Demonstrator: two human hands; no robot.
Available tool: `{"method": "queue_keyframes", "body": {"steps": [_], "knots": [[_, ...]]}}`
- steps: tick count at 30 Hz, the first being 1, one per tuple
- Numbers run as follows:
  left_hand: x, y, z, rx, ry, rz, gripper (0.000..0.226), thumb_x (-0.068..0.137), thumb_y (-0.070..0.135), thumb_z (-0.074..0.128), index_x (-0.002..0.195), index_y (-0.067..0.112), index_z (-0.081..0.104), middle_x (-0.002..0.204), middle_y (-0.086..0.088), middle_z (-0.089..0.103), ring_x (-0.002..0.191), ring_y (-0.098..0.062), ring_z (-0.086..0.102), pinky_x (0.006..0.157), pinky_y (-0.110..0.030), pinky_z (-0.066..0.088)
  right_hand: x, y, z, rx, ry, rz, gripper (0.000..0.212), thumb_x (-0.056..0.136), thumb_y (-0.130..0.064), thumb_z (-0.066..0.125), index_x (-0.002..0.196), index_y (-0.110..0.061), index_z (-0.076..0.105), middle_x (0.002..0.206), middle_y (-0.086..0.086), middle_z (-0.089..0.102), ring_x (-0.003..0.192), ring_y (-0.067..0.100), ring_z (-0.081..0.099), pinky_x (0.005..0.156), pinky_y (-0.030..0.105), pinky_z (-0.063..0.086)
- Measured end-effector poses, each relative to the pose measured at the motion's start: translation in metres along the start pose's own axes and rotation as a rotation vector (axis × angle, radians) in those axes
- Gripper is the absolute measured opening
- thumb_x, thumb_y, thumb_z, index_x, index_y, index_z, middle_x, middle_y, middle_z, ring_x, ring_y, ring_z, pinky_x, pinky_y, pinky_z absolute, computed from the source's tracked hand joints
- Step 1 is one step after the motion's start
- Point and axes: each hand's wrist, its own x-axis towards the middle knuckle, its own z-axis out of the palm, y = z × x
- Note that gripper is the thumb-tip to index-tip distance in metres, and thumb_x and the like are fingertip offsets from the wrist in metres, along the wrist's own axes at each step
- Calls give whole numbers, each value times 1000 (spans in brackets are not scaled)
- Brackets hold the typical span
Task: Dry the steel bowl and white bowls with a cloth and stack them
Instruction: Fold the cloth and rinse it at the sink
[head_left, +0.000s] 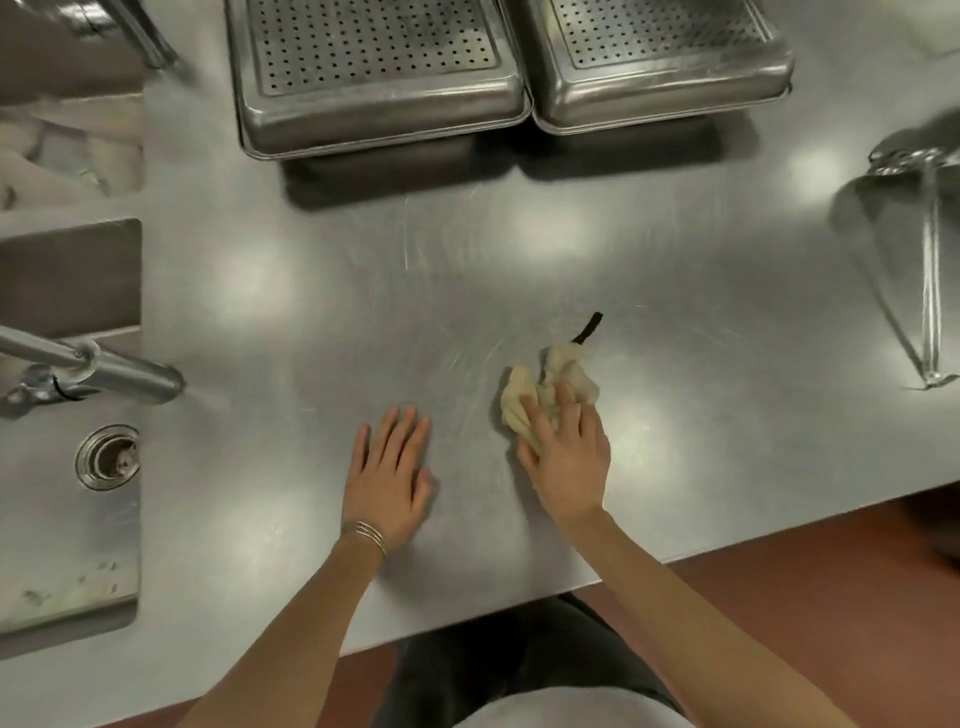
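Note:
A crumpled beige cloth (540, 387) with a short black loop lies on the steel counter (467, 270). My right hand (569, 460) rests on the cloth's near side, fingers curled over it. My left hand (389, 475) lies flat on the counter to the left of the cloth, fingers spread, holding nothing. No steel bowl or white bowl shows clearly in this view.
Two perforated steel trays (379, 78) (660, 62) stand at the back. A sink (67, 519) with a drain and a tap (104, 369) is at the left. A steel conical strainer (914, 270) lies at the right. The counter's front edge runs close to my body.

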Motion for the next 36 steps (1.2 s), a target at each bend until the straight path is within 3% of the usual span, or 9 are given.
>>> {"method": "queue_keyframes", "body": {"steps": [4,8,12,15,18,20,22,29,36], "knots": [[0,2,-4,17,-17,-10,60,89,34,27,145,14,26,153,-5,23,143,-22,11,114,-46,8,-11,4,-4,-12,-136,-49,51,82,-45,45,129,-28,50,129,19,51,104,43,54,78,45,52],[1,2,-4,15,-30,-3,65,84,39,27,143,12,31,151,-10,28,141,-26,17,114,-46,9,-10,7,-16,-39,-288,-113,54,86,-51,40,134,-27,47,133,21,49,109,44,51,92,51,46],[11,8,-43,103,-285,20,91,64,61,8,145,26,27,156,-4,15,142,-25,15,110,-41,22,-11,19,-61,85,-397,-137,66,85,-63,23,144,-34,26,152,6,24,139,30,22,113,54,15],[16,33,-82,100,-241,90,82,68,60,14,139,27,37,152,-1,27,131,-25,37,102,-37,32,-29,33,-96,132,-228,-99,62,88,-55,28,140,-23,39,145,7,39,130,28,40,110,48,23],[13,68,-103,28,35,259,71,73,53,24,125,16,57,131,-9,55,114,-31,54,93,-41,41,-56,45,-115,113,28,-52,57,88,-50,31,129,-18,53,131,7,56,123,28,50,107,45,31],[10,92,-106,-7,190,373,59,77,44,36,122,13,58,124,-12,59,111,-32,55,92,-41,43,-75,53,-124,87,159,-32,49,91,-44,38,128,-17,54,129,6,58,124,27,50,107,44,30],[5,116,-108,-39,217,458,56,78,38,41,126,13,55,128,-11,56,119,-30,49,98,-39,36,-93,65,-128,85,243,-18,46,93,-40,43,130,-16,53,134,7,54,128,27,46,109,44,28],[-10,193,-79,34,109,637,57,81,38,39,133,15,49,135,-9,51,126,-29,45,108,-41,25,-162,124,-124,97,179,158,49,93,-44,41,135,-21,47,144,6,43,136,23,33,114,42,19],[-6,315,-42,37,60,568,58,82,39,37,134,16,47,136,-8,50,129,-28,43,108,-45,28,-192,240,-150,79,72,145,52,94,-49,32,138,-24,42,144,4,43,136,21,33,114,43,20]]}}
